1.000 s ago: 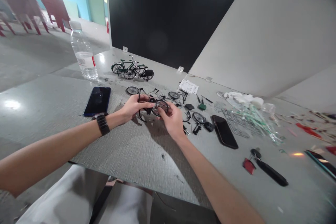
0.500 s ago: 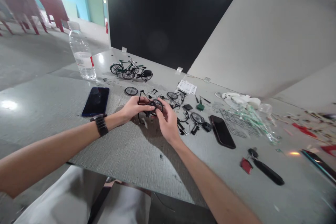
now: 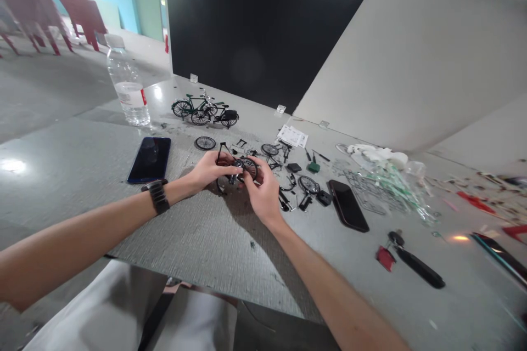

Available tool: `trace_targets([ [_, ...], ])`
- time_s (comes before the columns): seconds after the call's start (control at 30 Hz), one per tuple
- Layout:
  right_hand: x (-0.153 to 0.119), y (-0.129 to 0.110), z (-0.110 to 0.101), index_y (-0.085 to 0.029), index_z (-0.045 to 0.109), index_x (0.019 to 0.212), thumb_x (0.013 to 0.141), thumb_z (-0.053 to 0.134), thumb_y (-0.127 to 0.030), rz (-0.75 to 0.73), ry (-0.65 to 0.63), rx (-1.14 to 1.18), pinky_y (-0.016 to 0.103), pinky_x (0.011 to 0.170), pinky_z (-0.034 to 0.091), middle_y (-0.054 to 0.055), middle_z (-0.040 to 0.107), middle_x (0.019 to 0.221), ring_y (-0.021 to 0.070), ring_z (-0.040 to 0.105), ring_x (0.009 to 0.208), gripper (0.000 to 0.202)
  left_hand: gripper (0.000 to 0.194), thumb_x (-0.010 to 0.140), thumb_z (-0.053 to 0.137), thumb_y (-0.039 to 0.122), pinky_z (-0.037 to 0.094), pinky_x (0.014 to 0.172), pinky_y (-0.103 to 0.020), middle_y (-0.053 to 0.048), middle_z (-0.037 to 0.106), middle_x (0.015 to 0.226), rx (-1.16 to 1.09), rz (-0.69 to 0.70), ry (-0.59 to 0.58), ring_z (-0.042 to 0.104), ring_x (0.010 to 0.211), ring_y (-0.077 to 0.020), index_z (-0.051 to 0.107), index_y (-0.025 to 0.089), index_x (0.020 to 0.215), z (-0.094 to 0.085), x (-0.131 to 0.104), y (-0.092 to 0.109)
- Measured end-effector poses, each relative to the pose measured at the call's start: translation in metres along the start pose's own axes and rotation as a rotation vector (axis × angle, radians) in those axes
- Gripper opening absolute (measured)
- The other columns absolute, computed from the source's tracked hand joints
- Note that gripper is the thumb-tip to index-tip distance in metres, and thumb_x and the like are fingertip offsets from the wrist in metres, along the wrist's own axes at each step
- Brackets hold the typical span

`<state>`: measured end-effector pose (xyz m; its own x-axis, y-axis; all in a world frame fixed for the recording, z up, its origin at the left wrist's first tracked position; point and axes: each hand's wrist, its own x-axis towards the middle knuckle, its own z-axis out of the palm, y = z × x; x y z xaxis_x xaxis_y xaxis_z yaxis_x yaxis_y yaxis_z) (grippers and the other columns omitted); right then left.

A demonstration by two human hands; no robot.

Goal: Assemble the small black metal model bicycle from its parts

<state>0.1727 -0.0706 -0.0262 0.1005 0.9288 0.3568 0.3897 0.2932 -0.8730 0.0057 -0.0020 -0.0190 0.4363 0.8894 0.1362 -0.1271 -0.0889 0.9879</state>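
Head view: your left hand holds a small black bicycle frame pinched between thumb and fingers, low over the near part of the bench. Your right hand is closed lightly on a spoked wheel, thumb on the near side, fingers behind. Frame and wheel meet between your two thumbs; whether the axle is seated, you cannot tell, as your fingers cover the join.

The step in hand looks like bringing the wheel into line with the frame. That move seems to call for a steady left hand, the wheel square to the frame, and light, even pressure from the right thumb, since the thin parts look easy to bend.

Just beyond your left hand, a loose wheel lies flat. To the right of your right hand lie another wheel, a dark box-like part and a black phone. Farther back, a green bicycle and a black bicycle stand upright, close together. A dark-blue phone lies beyond your left wrist.
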Motion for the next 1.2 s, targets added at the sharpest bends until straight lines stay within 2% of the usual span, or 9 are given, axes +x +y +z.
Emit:
trace_targets([
  [0.27,0.002,-0.005,-0.003,-0.022,0.057,0.123,0.091,0.059,-0.031,-0.024,0.077,-0.103,0.038,0.079,0.059,0.008,0.071,0.106,0.0224,0.069,0.089,0.033,0.032,0.069,0.086,0.036,0.052,0.075,-0.031,-0.008,0.075,0.090,0.055,0.002,0.018,0.069,0.084,-0.0212,0.074,0.015,0.089,0.000,-0.001,0.004],
  [0.43,0.002,-0.004,-0.002,-0.023,0.056,0.124,0.094,0.055,-0.036,-0.044,0.082,-0.158,0.038,0.080,0.058,0.009,0.070,0.109,0.0232,0.068,0.093,0.033,0.031,0.068,0.086,0.037,0.053,0.077,-0.032,-0.008,0.075,0.090,0.047,0.009,0.017,0.070,0.086,-0.0216,0.074,0.015,0.087,0.001,-0.001,0.005],
  [0.6,0.001,-0.003,-0.003,-0.023,0.055,0.126,0.097,0.053,-0.036,-0.063,0.096,-0.142,0.040,0.088,0.057,0.010,0.068,0.117,0.0237,0.068,0.099,0.032,0.034,0.068,0.086,0.037,0.053,0.077,-0.032,-0.007,0.074,0.088,0.028,0.016,0.026,0.070,0.084,-0.0207,0.073,0.015,0.091,0.002,-0.002,0.006],
  [0.77,0.002,-0.003,-0.001,-0.023,0.055,0.128,0.097,0.053,-0.036,-0.027,0.047,-0.068,0.041,0.093,0.056,0.011,0.066,0.123,0.0243,0.066,0.107,0.034,0.030,0.067,0.087,0.034,0.053,0.073,-0.030,-0.006,0.072,0.084,-0.054,-0.035,0.054,0.067,0.080,-0.0180,0.071,0.015,0.084,0.003,-0.004,0.010],
  [0.97,0.006,-0.001,0.000,-0.022,0.055,0.123,0.090,0.061,-0.035,0.053,-0.051,0.081,0.039,0.086,0.057,0.011,0.068,0.115,0.0239,0.067,0.100,0.037,0.034,0.063,0.090,0.030,0.053,0.071,-0.029,-0.004,0.069,0.084,-0.180,-0.093,0.103,0.065,0.075,-0.0149,0.068,0.013,0.083,0.003,-0.002,0.006],
  [1.1,0.006,0.001,0.000,-0.022,0.053,0.117,0.085,0.068,-0.036,0.109,-0.092,0.193,0.038,0.082,0.057,0.008,0.069,0.107,0.0223,0.068,0.093,0.038,0.038,0.063,0.090,0.031,0.053,0.074,-0.029,-0.004,0.069,0.087,-0.166,-0.092,0.093,0.065,0.079,-0.0152,0.069,0.012,0.087,0.001,-0.001,0.003],
  [1.2,0.005,0.003,0.001,-0.024,0.053,0.114,0.083,0.073,-0.036,0.097,-0.098,0.209,0.036,0.082,0.056,0.006,0.068,0.104,0.0211,0.068,0.092,0.039,0.038,0.064,0.089,0.032,0.052,0.074,-0.030,-0.005,0.069,0.088,-0.128,-0.084,0.084,0.066,0.081,-0.0164,0.070,0.012,0.090,0.001,-0.001,0.003],
])
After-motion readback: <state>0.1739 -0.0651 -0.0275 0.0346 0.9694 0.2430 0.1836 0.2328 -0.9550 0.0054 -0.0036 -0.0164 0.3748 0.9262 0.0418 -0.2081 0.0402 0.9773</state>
